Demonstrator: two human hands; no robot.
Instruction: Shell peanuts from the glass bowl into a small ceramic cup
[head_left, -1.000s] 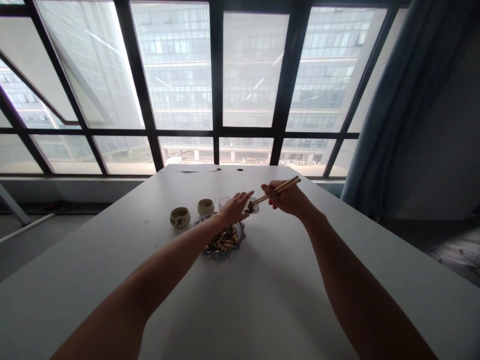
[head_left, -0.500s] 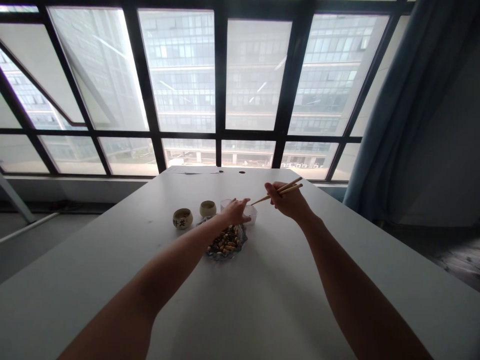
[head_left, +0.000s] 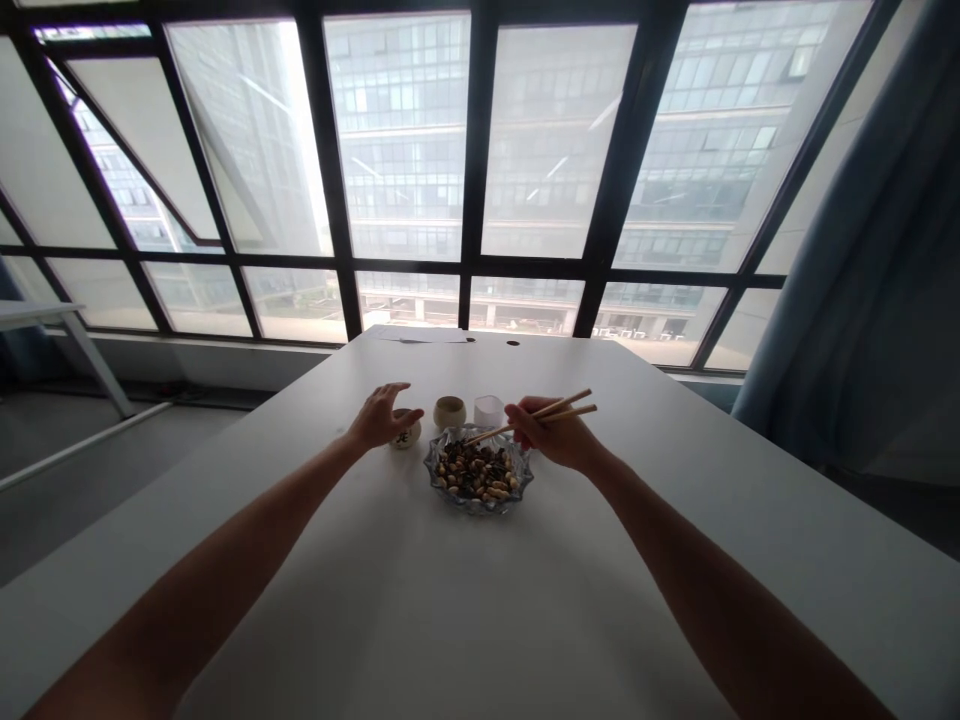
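A pair of wooden chopsticks (head_left: 564, 407) is gripped in my right hand (head_left: 551, 432), and their tips reach into a scalloped glass bowl (head_left: 480, 507). Peanuts (head_left: 495, 492) and dark seeds (head_left: 472, 458) fill that bowl. My left hand (head_left: 380, 417) hangs with thumb and fingers apart, holding nothing. It partly covers a small ceramic cup (head_left: 406, 438) with dark writing; whether it touches the cup I cannot tell. Behind the bowl stand a plain tan cup (head_left: 450, 412) and a whitish translucent container (head_left: 488, 411), partly hidden by the bowl's rim.
Everything stands on a long white table (head_left: 450, 620). Papers (head_left: 420, 335) lie at its far end near two dark round holes. Large windows rise beyond it, and a blue curtain (head_left: 840, 300) hangs at the right. Another white table (head_left: 37, 312) is at the far left.
My left hand has moved left from the translucent container to the written cup. My right hand has brought the chopstick tips down into the bowl. The view has shifted.
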